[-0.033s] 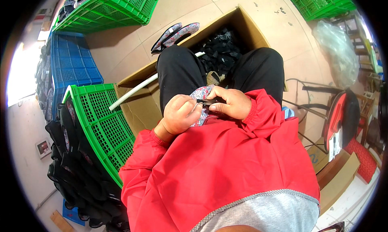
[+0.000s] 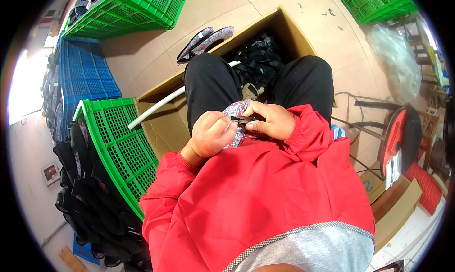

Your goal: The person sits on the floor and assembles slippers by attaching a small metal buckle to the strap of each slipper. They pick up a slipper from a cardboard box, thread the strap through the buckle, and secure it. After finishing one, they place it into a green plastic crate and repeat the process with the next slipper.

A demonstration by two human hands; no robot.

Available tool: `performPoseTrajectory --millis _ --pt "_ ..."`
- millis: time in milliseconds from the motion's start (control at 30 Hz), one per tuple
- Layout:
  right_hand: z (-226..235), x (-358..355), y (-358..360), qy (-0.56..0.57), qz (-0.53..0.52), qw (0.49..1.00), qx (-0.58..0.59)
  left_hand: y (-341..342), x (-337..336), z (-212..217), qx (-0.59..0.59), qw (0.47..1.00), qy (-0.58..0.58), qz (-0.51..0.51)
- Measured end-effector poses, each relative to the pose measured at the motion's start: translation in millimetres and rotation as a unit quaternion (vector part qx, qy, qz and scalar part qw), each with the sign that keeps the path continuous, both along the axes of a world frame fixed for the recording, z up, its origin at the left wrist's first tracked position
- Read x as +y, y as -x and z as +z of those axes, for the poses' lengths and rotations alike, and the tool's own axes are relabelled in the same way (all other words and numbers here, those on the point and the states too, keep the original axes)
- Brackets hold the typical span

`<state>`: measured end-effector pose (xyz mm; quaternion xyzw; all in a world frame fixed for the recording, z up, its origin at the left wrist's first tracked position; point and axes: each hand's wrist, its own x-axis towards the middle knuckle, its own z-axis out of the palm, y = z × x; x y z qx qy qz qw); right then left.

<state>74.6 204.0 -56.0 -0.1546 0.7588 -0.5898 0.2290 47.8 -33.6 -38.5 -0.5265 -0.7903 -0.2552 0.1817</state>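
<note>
Left hand [image 2: 211,134] is clenched on the near edge of a floral-patterned shoe piece [image 2: 235,110] held in the lap between the knees; right hand [image 2: 270,121] pinches a small dark tool [image 2: 246,119], possibly scissors though the view is too small to confirm, against that piece. Directly beyond the knees stands an open cardboard box [image 2: 163,122] of dark parts with a white tube [image 2: 156,110] across its edge. A green crate [image 2: 121,146] stands to the left and two patterned insoles [image 2: 206,42] lie on the floor behind.
</note>
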Motion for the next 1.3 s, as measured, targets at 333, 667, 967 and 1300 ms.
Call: performPoseTrajectory --millis 333,667,967,1300 --pt "-16.4 -5.6 -1.8 0.043 -0.025 0.998 -0.036 0.5 1.8 0.3 0.003 1.000 0.002 0.003" --pt "-12.9 -8.0 -1.9 0.030 -0.035 0.997 -0.069 1.3 2.9 1.3 -0.004 1.000 0.002 0.000" --pt "-26.4 -11.3 -4.3 0.056 -0.050 0.997 -0.019 2.5 4.2 3.6 -0.003 1.000 0.004 -0.003" --pt "-35.7 -13.9 -6.4 0.066 -0.065 0.996 0.000 2.7 4.7 4.3 -0.012 1.000 0.012 -0.004"
